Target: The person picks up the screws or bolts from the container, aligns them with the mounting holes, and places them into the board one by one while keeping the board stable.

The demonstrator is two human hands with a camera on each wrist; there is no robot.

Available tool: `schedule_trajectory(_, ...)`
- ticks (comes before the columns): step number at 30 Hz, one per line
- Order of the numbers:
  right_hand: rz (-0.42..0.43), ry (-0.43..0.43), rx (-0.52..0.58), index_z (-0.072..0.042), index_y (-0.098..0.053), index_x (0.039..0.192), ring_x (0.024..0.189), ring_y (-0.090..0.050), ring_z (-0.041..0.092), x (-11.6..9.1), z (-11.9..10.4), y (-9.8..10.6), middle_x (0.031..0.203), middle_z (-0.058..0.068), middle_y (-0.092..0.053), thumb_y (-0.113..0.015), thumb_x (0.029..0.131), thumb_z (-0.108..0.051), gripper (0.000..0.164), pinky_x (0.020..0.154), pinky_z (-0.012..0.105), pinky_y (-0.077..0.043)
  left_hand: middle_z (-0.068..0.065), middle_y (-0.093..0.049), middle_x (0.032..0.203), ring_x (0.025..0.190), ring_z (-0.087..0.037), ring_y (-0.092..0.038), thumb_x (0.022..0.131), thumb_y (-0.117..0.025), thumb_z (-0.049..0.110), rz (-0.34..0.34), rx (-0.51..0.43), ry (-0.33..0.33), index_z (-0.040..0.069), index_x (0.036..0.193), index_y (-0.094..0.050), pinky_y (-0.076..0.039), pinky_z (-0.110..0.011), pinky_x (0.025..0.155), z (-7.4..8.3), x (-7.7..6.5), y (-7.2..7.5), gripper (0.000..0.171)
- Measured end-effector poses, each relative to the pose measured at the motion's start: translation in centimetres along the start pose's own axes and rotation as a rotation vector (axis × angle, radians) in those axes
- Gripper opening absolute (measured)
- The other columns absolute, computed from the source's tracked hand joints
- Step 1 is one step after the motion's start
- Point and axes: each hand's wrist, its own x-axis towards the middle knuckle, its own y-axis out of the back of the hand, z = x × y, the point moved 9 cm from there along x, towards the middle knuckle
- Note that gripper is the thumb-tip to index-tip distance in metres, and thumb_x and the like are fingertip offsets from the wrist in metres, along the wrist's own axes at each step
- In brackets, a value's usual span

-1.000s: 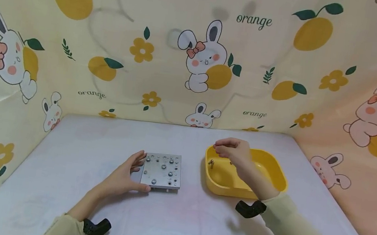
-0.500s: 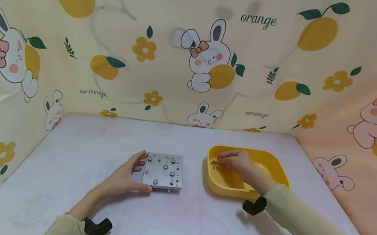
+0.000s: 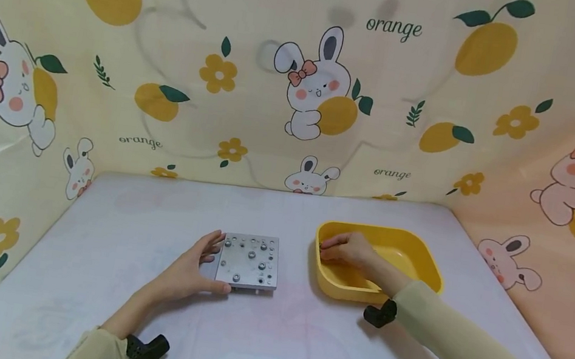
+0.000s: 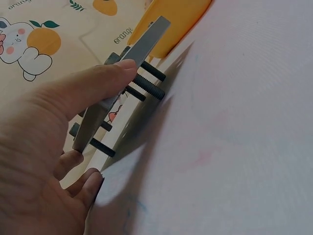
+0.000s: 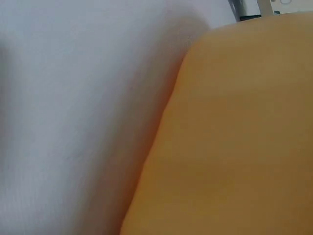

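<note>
A square silver metal plate (image 3: 248, 260) with several holes stands in the middle of the table, raised on the socket head bolts (image 4: 149, 85) that pass through it. My left hand (image 3: 192, 267) grips its left side, thumb on the near edge and fingers toward the far left corner. Inside the yellow tray (image 3: 324, 286), my right hand (image 3: 351, 251) reaches down with bent fingers at the left end. The small screws seen there earlier are covered by those fingers, so whether any is pinched is unclear. In the right wrist view only the tray's outer wall (image 5: 234, 127) and a bit of plate show.
A white cloth (image 3: 264, 348) covers the table. The patterned curtain (image 3: 220, 109) rises behind it and on both sides. The tray stands right of the plate, with a strip of white cloth between them.
My right hand has lowered into the tray and then moved left, onto the spot where the small screws lay. The left hand and plate have stayed in place.
</note>
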Motion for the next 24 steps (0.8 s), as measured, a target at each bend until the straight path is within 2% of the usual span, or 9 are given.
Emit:
schedule_trajectory(7, -0.063, 0.048, -0.106, 0.007, -0.071, 0.100, 0.077, -0.065, 0.019, 0.1, -0.2, -0.6, 0.088, 0.011, -0.072, -0.076, 0.081, 0.006, 0.020, 0.074, 0.029, -0.057, -0.011, -0.033, 0.155, 0.135, -0.036, -0.038, 0.067, -0.093, 0.033, -0.006, 0.004, 0.014, 0.014, 0.157, -0.018, -0.028, -0.056, 0.111, 0.3, -0.1, -0.1, 0.119)
schedule_trajectory(12, -0.089, 0.090, -0.115, 0.006, -0.071, 0.096, 0.074, -0.062, 0.019, 0.1, -0.5, -1.0, 0.084, 0.010, -0.069, -0.075, 0.082, 0.006, 0.015, 0.071, 0.028, -0.056, -0.011, -0.033, 0.155, 0.135, -0.036, -0.038, 0.067, -0.092, 0.032, -0.001, 0.007, 0.013, 0.014, 0.157, -0.018, -0.028, -0.056, 0.110, 0.4, -0.2, 0.0, 0.118)
schedule_trajectory(16, -0.090, 0.095, -0.104, 0.006, -0.070, 0.094, 0.073, -0.063, 0.020, 0.1, -0.6, -1.0, 0.083, 0.010, -0.068, -0.073, 0.082, 0.007, 0.012, 0.071, 0.029, -0.057, -0.011, -0.032, 0.155, 0.135, -0.036, -0.038, 0.067, -0.092, 0.033, -0.003, 0.012, 0.012, 0.013, 0.157, -0.018, -0.028, -0.056, 0.111, 0.4, -0.2, 0.0, 0.118)
schedule_trajectory(20, -0.056, 0.114, -0.077, 0.006, -0.068, 0.094, 0.072, -0.062, 0.022, 0.0, -1.0, -0.6, 0.082, 0.010, -0.068, -0.071, 0.081, 0.006, 0.013, 0.069, 0.031, -0.056, -0.011, -0.032, 0.155, 0.135, -0.036, -0.038, 0.067, -0.092, 0.034, -0.006, 0.012, 0.008, 0.013, 0.157, -0.018, -0.028, -0.056, 0.111, 0.4, -0.1, -0.1, 0.119)
schedule_trajectory(24, 0.003, 0.158, 0.031, 0.007, -0.067, 0.095, 0.075, -0.064, 0.022, -0.3, -2.1, 0.5, 0.086, 0.011, -0.069, -0.069, 0.086, 0.003, 0.010, 0.073, 0.033, -0.057, -0.011, -0.032, 0.155, 0.135, -0.035, -0.038, 0.067, -0.092, 0.034, 0.000, 0.010, -0.002, 0.013, 0.157, -0.018, -0.028, -0.055, 0.111, 0.4, -0.1, 0.0, 0.118)
